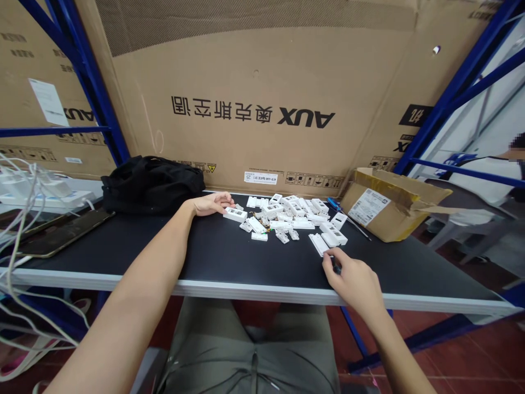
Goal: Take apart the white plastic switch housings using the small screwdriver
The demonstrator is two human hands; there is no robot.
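Observation:
My left hand [212, 203] lies at the left of a heap of white plastic parts [293, 210]. Its fingers and thumb close on the left end of a white plastic casing [235, 214] with rectangular openings. Nearer the front edge, my right hand [355, 276] has its fingers pinched at the lower corner of a flat white plastic panel [319, 244]. Something dark shows beneath those fingers, too covered to name. Just behind the panel sits another white casing [335, 234]. Small bits mixed into the heap are too tiny to make out.
A black cloth bag [151, 183] stands at the back left, beside a phone-like slab [61, 232] and white cables [24, 219]. On the right are a screwdriver [348, 216] and an open cardboard box [383, 205]. Large cardboard [254, 71] backs the table; a person [484, 169] is far right.

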